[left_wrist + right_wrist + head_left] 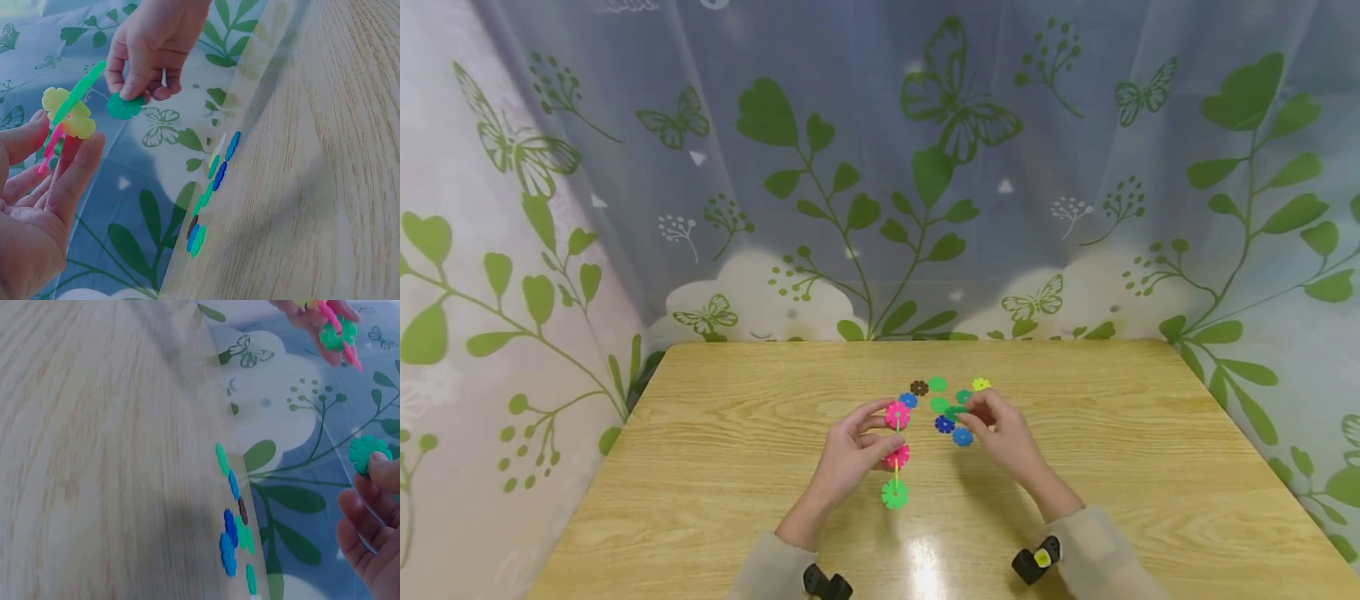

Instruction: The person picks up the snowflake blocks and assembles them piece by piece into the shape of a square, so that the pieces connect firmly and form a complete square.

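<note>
My left hand (844, 457) grips a chain of slotted plastic snowflake discs, raised above the table. Two pink discs (897, 414) face the head camera, joined through a green disc seen edge-on. A yellow disc (57, 100), also edge-on from the head, links the lower pink one to a bright green disc (894, 494) at the near end. To the right, my right hand (1009, 440) pinches a single darker green disc (361, 452) between thumb and fingers. In the left wrist view this disc (123, 107) hangs apart from the chain.
Loose discs lie flat on the wooden table (715, 433) beyond and between the hands: brown (919, 388), yellow (981, 384), dark blue (944, 425), lighter blue (962, 437) and several green ones. A leaf-patterned curtain (865, 167) borders the table's far edge.
</note>
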